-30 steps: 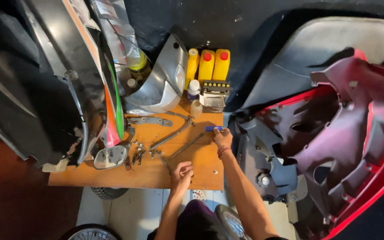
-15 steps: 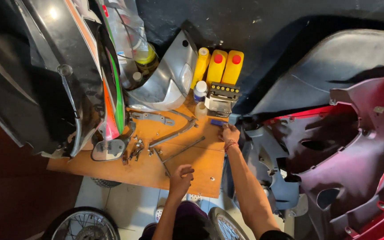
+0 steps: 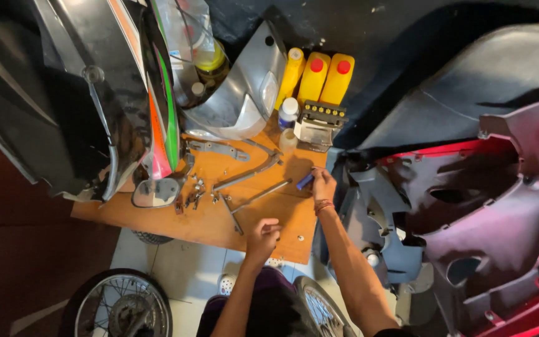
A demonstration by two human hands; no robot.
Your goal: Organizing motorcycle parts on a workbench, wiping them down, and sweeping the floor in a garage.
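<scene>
Crouching over a wooden board point(image 3: 176, 218) strewn with metal brackets point(image 3: 247, 178), a person's right hand point(image 3: 323, 185) pinches a small blue tool point(image 3: 305, 181) at the board's right edge, seemingly light and rigid; left hand point(image 3: 263, 236) curls loosely, empty, near the front edge.

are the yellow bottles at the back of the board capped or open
Capped. The two wider yellow bottles wear red caps, the slimmer yellow bottle a yellow one. All three stand upright behind the wooden board.
</scene>
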